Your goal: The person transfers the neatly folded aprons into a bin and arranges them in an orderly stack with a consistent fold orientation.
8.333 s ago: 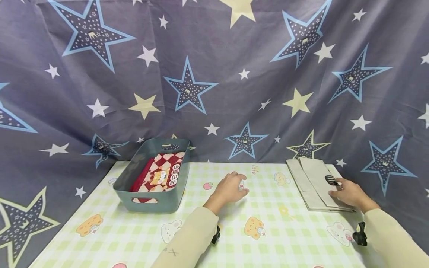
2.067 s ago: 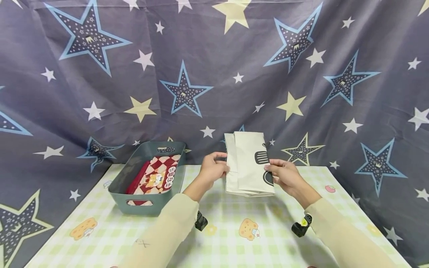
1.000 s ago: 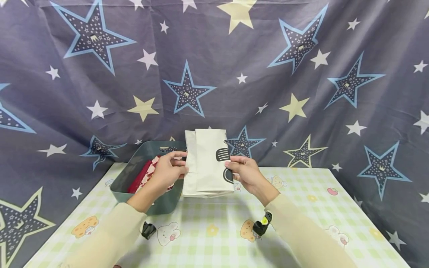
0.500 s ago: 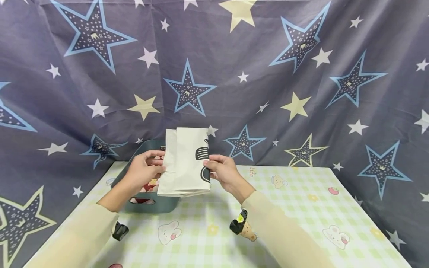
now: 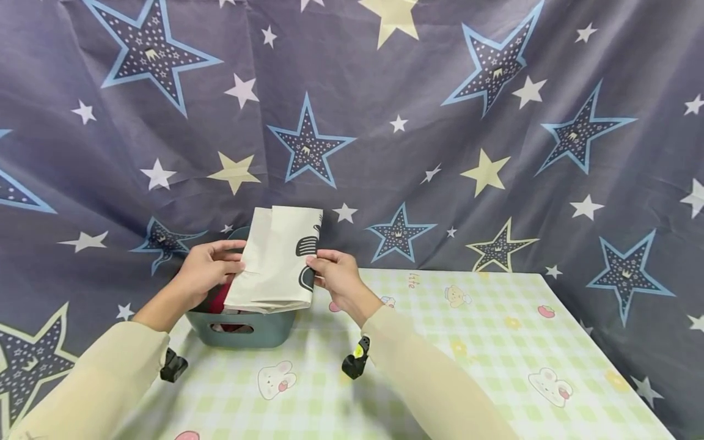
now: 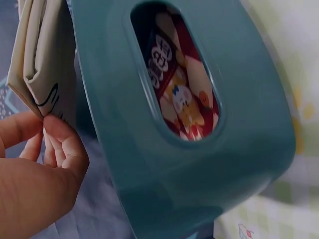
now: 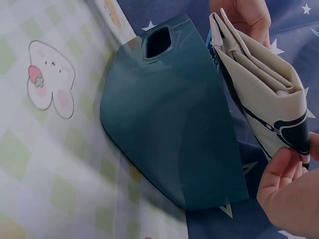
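A folded cream cloth (image 5: 272, 263) with black kitchen-utensil prints hangs tilted above the teal plastic bin (image 5: 269, 333). My left hand (image 5: 203, 272) pinches its left edge between thumb and fingers. On the opposite edge, my right hand (image 5: 342, 280) pinches it beside the black print. The right wrist view shows the cloth's stacked folds (image 7: 269, 74) just over the bin's rim. Inside the bin lies a red-and-cream checked cloth (image 6: 187, 107) with a cartoon print, seen through the handle slot in the left wrist view. From the head, the cream cloth hides most of it.
The bin stands at the back left of a table (image 5: 467, 366) covered in a green-and-white checked cloth with cartoon prints. Behind it hangs a dark curtain (image 5: 352, 122) patterned with stars. A black wrist camera (image 5: 356, 357) sits below the right sleeve.
The cream cloth first lay at the table's right under my right hand. Both hands then lifted it and carried it left, and it now hangs over the bin.
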The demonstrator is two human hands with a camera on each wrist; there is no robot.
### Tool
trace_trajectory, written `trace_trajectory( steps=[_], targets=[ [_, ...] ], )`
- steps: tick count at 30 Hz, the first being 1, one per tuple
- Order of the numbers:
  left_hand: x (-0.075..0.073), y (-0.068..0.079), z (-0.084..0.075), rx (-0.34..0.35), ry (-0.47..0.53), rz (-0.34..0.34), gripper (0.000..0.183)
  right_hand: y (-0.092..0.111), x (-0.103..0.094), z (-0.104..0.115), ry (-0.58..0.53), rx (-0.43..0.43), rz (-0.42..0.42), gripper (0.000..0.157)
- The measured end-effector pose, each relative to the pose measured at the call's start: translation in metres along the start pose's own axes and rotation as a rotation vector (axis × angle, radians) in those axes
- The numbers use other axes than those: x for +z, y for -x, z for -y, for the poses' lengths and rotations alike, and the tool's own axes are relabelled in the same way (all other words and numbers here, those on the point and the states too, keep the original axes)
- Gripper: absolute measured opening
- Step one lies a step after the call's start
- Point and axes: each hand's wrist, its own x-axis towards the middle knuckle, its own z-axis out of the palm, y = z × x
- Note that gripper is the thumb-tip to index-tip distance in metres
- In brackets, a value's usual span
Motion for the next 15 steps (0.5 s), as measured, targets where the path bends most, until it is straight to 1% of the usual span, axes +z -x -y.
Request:
trace_trajectory(
  steps=[3, 6, 10, 13, 15],
  targets=[
    [-0.006, -0.004, 0.003, -0.008, -0.016, -0.012, 0.056, -0.001, 0.006, -0.001, -0.02, -0.004, 0.029, 0.037],
    [-0.01, -0.006, 0.007, -0.019, -0.031, -0.022, 0.057, 0.0, 0.007, -0.003, -0.034, -0.002, 0.102, 0.039],
    [-0.014, -0.008, 0.011, -0.023, -0.054, -0.037, 0.057, 0.001, 0.005, -0.007, -0.04, 0.027, 0.203, 0.041],
    [-0.017, -0.01, 0.014, -0.02, -0.062, -0.048, 0.056, -0.001, 0.005, -0.011, -0.049, 0.055, 0.243, 0.042],
    [-0.018, -0.012, 0.016, -0.022, -0.074, -0.057, 0.055, -0.003, 0.006, -0.014, -0.062, 0.077, 0.252, 0.044]
  ],
)
